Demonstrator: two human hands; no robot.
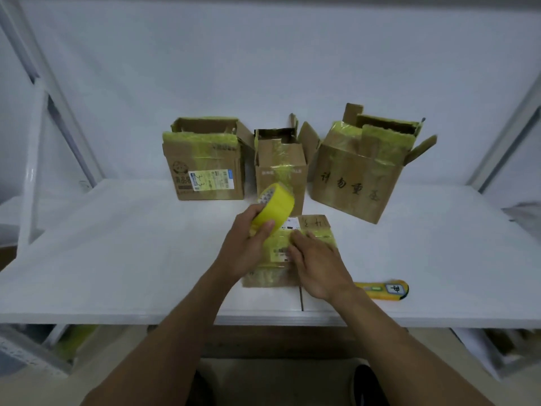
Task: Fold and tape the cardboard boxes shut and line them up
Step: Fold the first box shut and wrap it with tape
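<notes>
Left hand [248, 247] grips glossy yellow tape roll [275, 205], core tilted far-left; right hand [319, 265] lies flat on taped brown cardboard box [322, 230], white desk [117, 259] front edge.

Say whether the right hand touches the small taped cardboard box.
Touching. In the head view, fingers of the right hand rest on the small taped cardboard box.

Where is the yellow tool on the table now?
In the head view, the yellow tool lies near the front edge of the table, to the right of the right hand.
</notes>
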